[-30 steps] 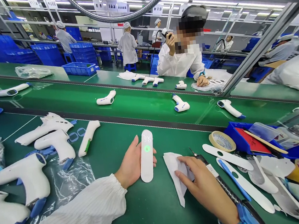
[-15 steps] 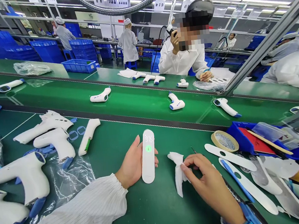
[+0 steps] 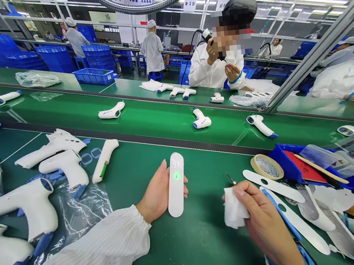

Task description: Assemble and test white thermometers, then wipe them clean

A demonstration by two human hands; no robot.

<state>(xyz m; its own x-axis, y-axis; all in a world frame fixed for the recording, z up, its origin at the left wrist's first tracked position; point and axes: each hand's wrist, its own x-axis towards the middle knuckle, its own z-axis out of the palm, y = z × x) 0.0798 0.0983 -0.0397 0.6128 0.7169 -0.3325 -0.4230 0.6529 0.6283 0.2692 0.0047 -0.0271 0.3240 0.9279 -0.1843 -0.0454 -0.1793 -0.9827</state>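
Observation:
My left hand (image 3: 154, 194) holds a slim white thermometer (image 3: 175, 184) upright on its end on the green table; its display and a green light are lit. My right hand (image 3: 262, 220) is closed around a crumpled white cloth (image 3: 234, 213), lifted a little off the table to the right of the thermometer. A thin tool tip (image 3: 231, 179) pokes out just above my right hand.
White gun-shaped housings (image 3: 34, 206) lie on plastic bags at the left. Flat white covers (image 3: 272, 180), a tape roll (image 3: 266, 167) and a blue tray (image 3: 310, 165) crowd the right. More thermometers (image 3: 201, 119) lie on the conveyor belt. A person in white sits across it.
My right hand gathered the white cloth off the table, bunched it up and drew it right. The left hand and thermometer stayed put. Thermometers on the belt drifted left.

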